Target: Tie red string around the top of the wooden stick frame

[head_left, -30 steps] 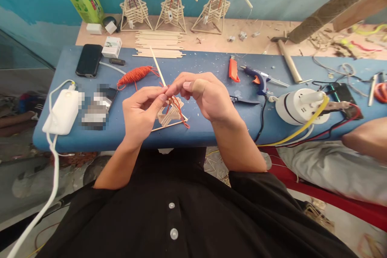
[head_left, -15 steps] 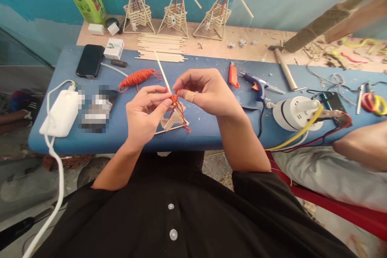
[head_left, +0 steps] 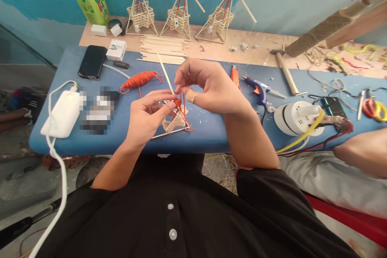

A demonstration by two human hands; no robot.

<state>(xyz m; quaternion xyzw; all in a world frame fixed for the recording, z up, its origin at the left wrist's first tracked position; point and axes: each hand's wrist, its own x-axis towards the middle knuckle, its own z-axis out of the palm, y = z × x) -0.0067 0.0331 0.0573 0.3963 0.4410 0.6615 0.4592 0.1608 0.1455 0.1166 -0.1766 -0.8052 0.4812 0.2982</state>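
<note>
A small stick frame [head_left: 175,123] stands on the blue table, its top wrapped in orange cord [head_left: 177,103]. My left hand [head_left: 148,115] pinches that wrapped top between thumb and fingers. Just above the wrapping, my right hand [head_left: 205,86], with a tan bandage on its thumb, is closed on a strand of the orange cord. One pale stick [head_left: 165,73] slants up and left from the top. Loose cord ends hang down the frame's right side. An orange cord bundle [head_left: 139,81] lies behind my left hand.
Three finished-looking stick frames [head_left: 179,18] stand at the back behind loose sticks [head_left: 163,48]. A glue gun [head_left: 259,88], hammer [head_left: 286,72] and white power socket [head_left: 298,119] lie right. Left are a phone [head_left: 92,61] and white power bank [head_left: 62,115]. Another person's arm [head_left: 363,151] shows far right.
My right hand has lifted slightly away from the wrapped top, drawing an orange strand upward. The whole view has shifted a little.
</note>
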